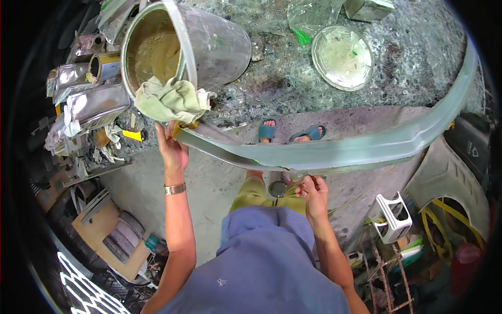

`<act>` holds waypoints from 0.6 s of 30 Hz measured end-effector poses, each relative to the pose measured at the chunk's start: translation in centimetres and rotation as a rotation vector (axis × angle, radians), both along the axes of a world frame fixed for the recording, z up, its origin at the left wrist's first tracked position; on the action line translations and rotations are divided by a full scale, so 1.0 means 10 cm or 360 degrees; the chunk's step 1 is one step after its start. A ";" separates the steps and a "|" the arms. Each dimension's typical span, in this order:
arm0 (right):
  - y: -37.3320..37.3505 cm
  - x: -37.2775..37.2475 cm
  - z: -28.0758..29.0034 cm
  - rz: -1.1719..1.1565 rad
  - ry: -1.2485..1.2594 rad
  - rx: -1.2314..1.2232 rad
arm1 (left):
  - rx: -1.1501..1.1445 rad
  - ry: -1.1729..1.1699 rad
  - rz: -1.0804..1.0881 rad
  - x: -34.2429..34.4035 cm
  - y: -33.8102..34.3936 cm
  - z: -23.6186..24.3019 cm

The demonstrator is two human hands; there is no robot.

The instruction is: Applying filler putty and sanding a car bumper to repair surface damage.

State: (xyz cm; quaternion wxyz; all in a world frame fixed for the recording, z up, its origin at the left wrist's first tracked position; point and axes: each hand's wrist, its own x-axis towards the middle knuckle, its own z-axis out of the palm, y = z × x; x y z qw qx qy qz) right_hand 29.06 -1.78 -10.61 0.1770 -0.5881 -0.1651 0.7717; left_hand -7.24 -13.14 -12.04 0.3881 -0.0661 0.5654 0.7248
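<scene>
A long, curved, pale green-grey bumper strip (334,154) spans the view in front of me, from its narrow left end to the far right. My left hand (171,149) is at that left end, gripping it beside a yellow-brown patch; some of its fingertips are hidden. Just above this hand, a crumpled pale green cloth (172,99) hangs at the mouth of a large metal bucket (219,49), which lies on its side. Below the strip's near edge is my right hand (314,193), fingers curled together. Whatever they pinch, if anything, is too small to name.
Beyond the strip stands a stained worktop (282,68) with a round lid (342,57). Several metal tins (99,104) crowd its left side, near a yellow-handled tool (133,135). On the right are a white plastic stool (392,217) and a rusty metal frame (387,277).
</scene>
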 end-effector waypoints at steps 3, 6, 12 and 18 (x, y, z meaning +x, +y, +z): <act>-0.01 0.07 -0.10 0.0095 0.0033 0.0036 | -0.0068 0.0005 0.0179 0.07 0.11 0.04; 0.03 0.06 -0.08 0.0127 0.0077 0.0064 | -0.0063 0.0013 0.0117 0.09 0.13 0.11; 0.04 0.06 -0.09 0.0186 0.0060 0.0109 | -0.0205 0.0088 0.0206 0.09 0.17 0.10; -0.01 0.05 -0.10 0.0151 0.0048 0.0087 | -0.0095 0.0029 0.0119 0.09 0.12 0.10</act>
